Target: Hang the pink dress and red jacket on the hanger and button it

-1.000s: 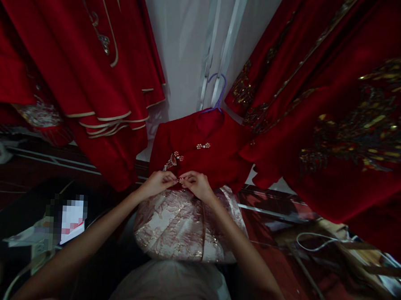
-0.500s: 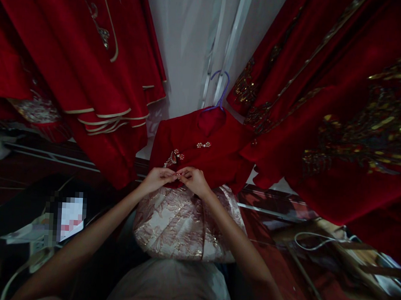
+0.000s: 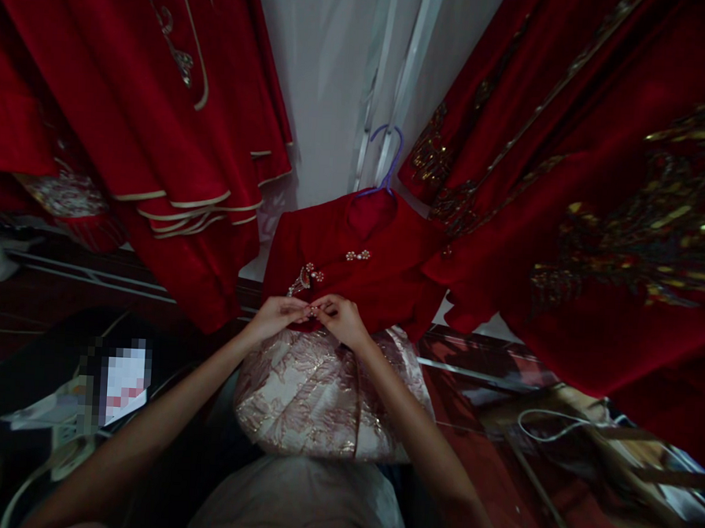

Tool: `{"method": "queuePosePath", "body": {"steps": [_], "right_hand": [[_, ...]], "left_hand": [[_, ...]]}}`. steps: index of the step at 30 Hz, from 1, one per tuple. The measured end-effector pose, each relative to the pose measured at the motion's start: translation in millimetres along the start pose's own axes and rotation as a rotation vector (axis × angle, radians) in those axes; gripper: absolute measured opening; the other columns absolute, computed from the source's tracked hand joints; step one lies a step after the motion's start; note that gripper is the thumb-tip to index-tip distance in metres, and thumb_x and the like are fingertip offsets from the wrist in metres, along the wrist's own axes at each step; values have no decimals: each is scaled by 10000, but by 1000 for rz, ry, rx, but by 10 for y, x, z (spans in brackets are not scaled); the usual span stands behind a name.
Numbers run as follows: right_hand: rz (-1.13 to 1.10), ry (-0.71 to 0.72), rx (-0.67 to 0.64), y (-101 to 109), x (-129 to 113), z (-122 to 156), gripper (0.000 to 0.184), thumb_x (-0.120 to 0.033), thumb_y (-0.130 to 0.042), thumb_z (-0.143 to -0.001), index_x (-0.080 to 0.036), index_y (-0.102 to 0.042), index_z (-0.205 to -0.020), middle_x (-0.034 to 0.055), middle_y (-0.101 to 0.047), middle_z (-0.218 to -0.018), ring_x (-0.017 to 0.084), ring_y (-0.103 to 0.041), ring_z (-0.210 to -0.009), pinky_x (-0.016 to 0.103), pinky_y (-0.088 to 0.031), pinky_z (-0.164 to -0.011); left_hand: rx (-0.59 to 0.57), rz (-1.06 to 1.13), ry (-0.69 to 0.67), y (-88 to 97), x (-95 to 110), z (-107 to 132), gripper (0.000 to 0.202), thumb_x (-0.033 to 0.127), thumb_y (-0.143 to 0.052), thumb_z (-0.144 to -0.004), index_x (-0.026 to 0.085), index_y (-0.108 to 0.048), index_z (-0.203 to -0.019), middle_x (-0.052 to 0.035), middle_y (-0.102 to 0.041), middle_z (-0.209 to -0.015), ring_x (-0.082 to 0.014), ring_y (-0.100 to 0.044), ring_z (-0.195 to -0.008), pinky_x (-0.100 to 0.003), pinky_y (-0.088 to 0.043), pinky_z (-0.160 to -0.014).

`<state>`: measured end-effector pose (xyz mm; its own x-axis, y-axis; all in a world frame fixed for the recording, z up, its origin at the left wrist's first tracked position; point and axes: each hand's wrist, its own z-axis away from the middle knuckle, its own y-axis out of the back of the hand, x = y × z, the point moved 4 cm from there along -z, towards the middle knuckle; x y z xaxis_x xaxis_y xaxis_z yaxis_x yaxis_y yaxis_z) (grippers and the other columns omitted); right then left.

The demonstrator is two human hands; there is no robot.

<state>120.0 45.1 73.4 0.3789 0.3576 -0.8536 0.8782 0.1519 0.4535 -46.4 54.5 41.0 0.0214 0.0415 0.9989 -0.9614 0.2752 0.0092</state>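
A small red jacket hangs on a purple hanger in front of me. My left hand and my right hand meet at its lower front, fingertips pinched together. Between them shows a small beaded button, partly covered by the fingers. Just above are beaded flower buttons and a jewelled ornament with a dangling part. Below the jacket spreads a pale pink and gold brocade skirt, which reaches my lap.
Red garments with pale piping hang at the left, and red garments with gold sequins at the right. A power strip and a blurred-out bright item lie at lower left. A wooden frame with a white cable stands at lower right.
Both hands stay at the same spot on the jacket. The fingertips have shifted slightly, and a little more of the beaded button shows between them.
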Motion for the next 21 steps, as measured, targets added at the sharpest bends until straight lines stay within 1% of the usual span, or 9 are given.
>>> {"method": "queuePosePath", "body": {"steps": [5, 9, 17, 21], "right_hand": [[-3, -5, -6, -4, 30, 22, 152, -229, -606, -805, -172, -695, -914, 11, -679, -793, 104, -640, -688, 198, -499, -653], [8, -11, -7, 0, 21, 30, 152, -239, -602, -810, -175, -688, -918, 9, -678, -804, 100, -641, -698, 195, -501, -660], [5, -10, 11, -21, 43, 33, 150, -249, -602, -809, -175, -682, -913, 7, -673, -795, 98, -635, -696, 195, -497, -669], [-9, 3, 20, -33, 75, 28, 140, -252, -619, -797, -170, -682, -891, 7, -666, -781, 95, -618, -678, 193, -489, -657]], "left_hand": [[35, 25, 16, -17, 16, 17, 438, 444, -786, -603, 109, -711, -875, -100, -743, -838, -167, -698, -715, -316, -561, -745], [45, 27, -2, -14, 11, 11, 454, 409, -815, -566, 108, -703, -886, -101, -744, -851, -179, -700, -733, -329, -559, -752], [42, -32, -34, -11, 5, 9, 396, 387, -791, -615, 111, -704, -886, -90, -741, -839, -151, -681, -692, -286, -549, -701], [35, -33, -23, -24, -16, 4, 395, 397, -782, -625, 108, -701, -882, -87, -739, -834, -149, -679, -693, -275, -544, -692]]}}
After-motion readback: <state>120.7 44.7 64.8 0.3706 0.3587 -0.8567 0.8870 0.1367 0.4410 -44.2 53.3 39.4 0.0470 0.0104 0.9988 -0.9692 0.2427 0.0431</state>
